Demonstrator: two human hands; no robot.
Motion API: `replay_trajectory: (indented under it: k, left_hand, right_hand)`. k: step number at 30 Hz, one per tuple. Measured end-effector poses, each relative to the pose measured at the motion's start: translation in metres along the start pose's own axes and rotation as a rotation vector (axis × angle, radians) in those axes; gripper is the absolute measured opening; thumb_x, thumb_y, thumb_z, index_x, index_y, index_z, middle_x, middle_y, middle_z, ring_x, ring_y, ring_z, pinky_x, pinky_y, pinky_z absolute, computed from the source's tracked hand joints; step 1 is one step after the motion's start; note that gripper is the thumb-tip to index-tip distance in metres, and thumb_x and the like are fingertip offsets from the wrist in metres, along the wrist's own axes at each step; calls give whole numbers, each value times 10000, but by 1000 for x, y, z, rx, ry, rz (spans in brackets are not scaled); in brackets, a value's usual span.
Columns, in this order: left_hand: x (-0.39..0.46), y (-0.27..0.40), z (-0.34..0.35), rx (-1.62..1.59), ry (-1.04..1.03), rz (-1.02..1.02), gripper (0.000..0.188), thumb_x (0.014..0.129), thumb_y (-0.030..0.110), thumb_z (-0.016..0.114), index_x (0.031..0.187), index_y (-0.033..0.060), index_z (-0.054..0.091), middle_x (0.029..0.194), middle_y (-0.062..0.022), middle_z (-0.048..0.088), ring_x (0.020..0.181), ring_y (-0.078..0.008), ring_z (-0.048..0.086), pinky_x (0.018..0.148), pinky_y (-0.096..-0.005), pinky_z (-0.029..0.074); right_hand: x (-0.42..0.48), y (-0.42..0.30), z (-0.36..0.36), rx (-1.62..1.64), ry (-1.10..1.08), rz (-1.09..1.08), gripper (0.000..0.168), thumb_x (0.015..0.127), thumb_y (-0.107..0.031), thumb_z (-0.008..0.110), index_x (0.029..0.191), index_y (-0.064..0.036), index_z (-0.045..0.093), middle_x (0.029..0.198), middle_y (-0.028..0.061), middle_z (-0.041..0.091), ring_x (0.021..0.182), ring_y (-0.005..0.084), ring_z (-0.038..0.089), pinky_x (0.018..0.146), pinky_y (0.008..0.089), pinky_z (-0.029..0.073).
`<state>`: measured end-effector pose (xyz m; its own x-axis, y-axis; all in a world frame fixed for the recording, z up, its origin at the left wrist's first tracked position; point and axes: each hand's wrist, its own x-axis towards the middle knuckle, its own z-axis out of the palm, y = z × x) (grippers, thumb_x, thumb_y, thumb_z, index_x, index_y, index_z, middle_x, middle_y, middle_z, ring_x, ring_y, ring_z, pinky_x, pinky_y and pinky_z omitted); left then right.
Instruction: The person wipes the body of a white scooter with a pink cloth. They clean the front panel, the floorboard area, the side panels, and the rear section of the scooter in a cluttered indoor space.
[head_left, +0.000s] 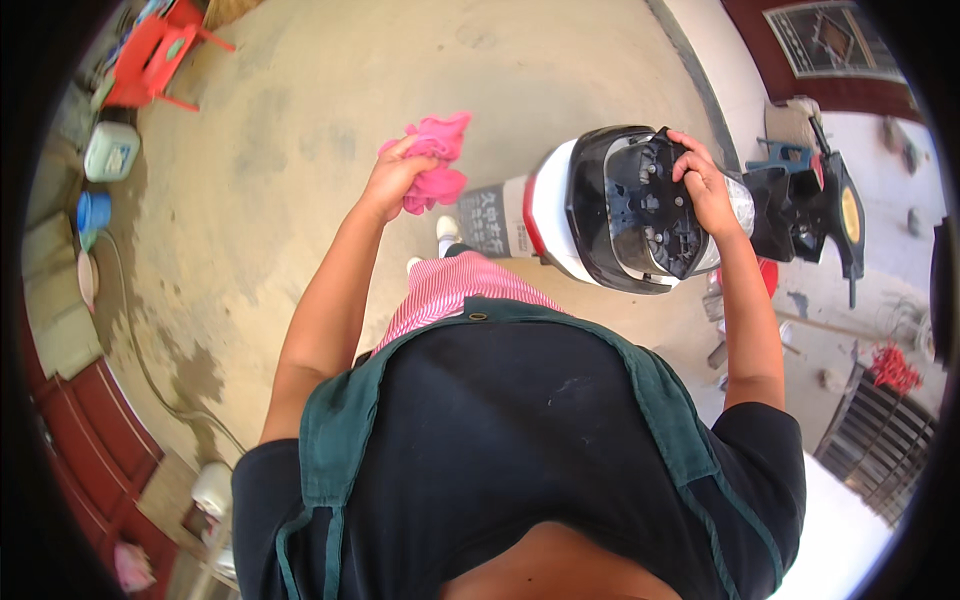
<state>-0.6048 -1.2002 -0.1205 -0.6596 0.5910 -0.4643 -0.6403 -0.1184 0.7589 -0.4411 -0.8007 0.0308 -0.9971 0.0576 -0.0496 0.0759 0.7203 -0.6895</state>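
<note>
My left hand (397, 176) holds a crumpled pink cloth (439, 165) above the concrete floor, to the left of a scooter (555, 202). The cloth hangs clear of the scooter. On the right, my right hand (701, 180) curls over the edge of a black plastic plate (660, 214) at the top of the scooter's tail; its fingertips rest on the plate's upper face. That plate has ribs and fittings on it. A black rear rail (592, 202) curves around the plate, outside it lies white bodywork, then a red strip.
The scooter's handlebar (847, 217) stands far right, near a blue stool (784, 157). A red plastic chair (150, 60), a white jug (111, 152) and a blue bucket (94, 211) line the left side. A hose (135, 341) runs over the wet floor there. Printed cardboard (495, 217) lies beside the scooter.
</note>
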Motion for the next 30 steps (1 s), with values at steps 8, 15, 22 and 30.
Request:
replay_trajectory:
  k: [8,15,22,30]
  left_hand:
    - [63,86,2,34,6,9,427,808,-50,547,1230,-12,502,1100,-126,613,960,-231,624,832,-346,522]
    - [135,133,-4,43,-4,-119,463,806,3,535,1265,-17,476,1167,-151,584,1041,-268,593,911,-390,487]
    - [230,174,11,122,-99,-174,453,805,-7,528,1256,-1,490,1173,-137,584,1054,-269,587,923,-395,480]
    - [350,212,30,47,-168,-323,478,815,8,525,1288,7,455,1203,-146,569,1085,-285,575,945,-419,469]
  right_hand:
    - [-7,0,-5,105,67,-6,103,779,-79,459,718,-67,542,1341,139,496,1345,340,307,1101,431,220]
    - [-3,-12,-11,385,72,145,283,643,37,425,799,-63,640,1347,111,495,1384,348,232,1119,455,184]
    - [1,-25,-16,554,168,310,407,573,97,443,876,-51,672,1367,116,472,1383,307,255,1123,426,194]
    - [14,-45,-29,688,317,592,398,639,106,508,976,-33,669,1351,116,481,1270,254,424,1073,356,281]
